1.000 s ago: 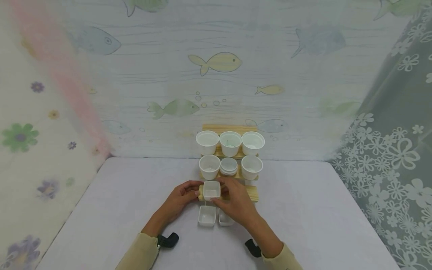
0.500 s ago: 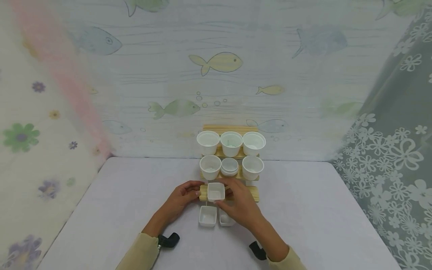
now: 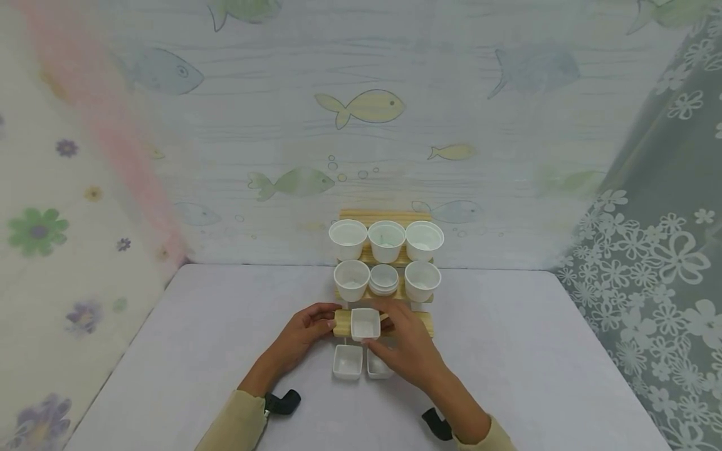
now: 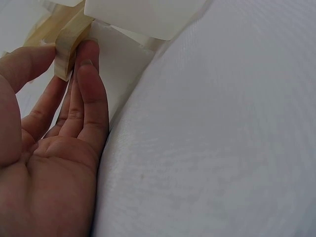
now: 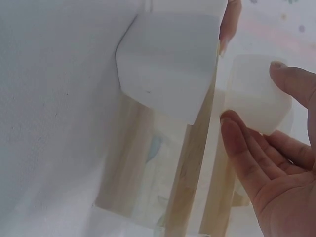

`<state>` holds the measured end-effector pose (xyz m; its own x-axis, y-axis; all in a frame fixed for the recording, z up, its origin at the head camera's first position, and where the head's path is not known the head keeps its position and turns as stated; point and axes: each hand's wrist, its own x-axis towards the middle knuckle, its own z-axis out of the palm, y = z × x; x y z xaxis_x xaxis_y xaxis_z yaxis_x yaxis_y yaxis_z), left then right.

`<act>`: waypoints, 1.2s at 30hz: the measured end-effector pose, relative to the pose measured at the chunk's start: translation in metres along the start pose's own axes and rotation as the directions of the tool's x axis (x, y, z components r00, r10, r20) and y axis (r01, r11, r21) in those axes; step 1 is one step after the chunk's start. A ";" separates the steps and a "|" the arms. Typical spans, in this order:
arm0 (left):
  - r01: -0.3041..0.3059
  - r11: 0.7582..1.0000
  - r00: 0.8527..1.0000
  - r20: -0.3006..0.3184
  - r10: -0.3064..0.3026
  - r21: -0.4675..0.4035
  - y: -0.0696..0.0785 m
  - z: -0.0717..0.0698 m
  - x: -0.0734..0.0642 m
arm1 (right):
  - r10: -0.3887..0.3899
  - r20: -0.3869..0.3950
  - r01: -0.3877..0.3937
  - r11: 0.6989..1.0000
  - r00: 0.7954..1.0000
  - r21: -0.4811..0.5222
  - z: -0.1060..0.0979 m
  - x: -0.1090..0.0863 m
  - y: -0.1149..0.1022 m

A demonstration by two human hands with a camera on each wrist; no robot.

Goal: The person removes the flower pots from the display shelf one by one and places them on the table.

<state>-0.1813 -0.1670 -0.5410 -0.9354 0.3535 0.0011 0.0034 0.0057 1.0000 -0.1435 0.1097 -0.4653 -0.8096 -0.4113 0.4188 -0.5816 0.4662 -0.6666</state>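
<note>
I see a little white cup (image 3: pixel 365 325) at the wooden step (image 3: pixel 423 323).
The left hand (image 3: pixel 301 333) pinches the step's left end. Next, a square cup (image 3: pixel 347 362) sits near the front edge. The white cup is left of the middle; I can't tell if it touches wood. The right hand (image 3: pixel 414 352) pinches it.

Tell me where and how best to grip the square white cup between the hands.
Pinch the square white cup by its front and back walls, from the right, as the right hand does: its flat sides likely suit a pinch, and the left hand is on its left.
</note>
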 end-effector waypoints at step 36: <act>-0.032 0.999 0.999 0.013 0.033 -0.034 0.003 0.001 0.001 | -0.039 -0.057 0.036 0.998 0.998 -0.053 -0.017 -0.028 0.014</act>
<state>-0.1824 -0.1659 -0.5380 -0.9303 0.3653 0.0338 0.0216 -0.0375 0.9991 -0.1301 0.1405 -0.4758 -0.7893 -0.3842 0.4790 -0.6141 0.4918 -0.6173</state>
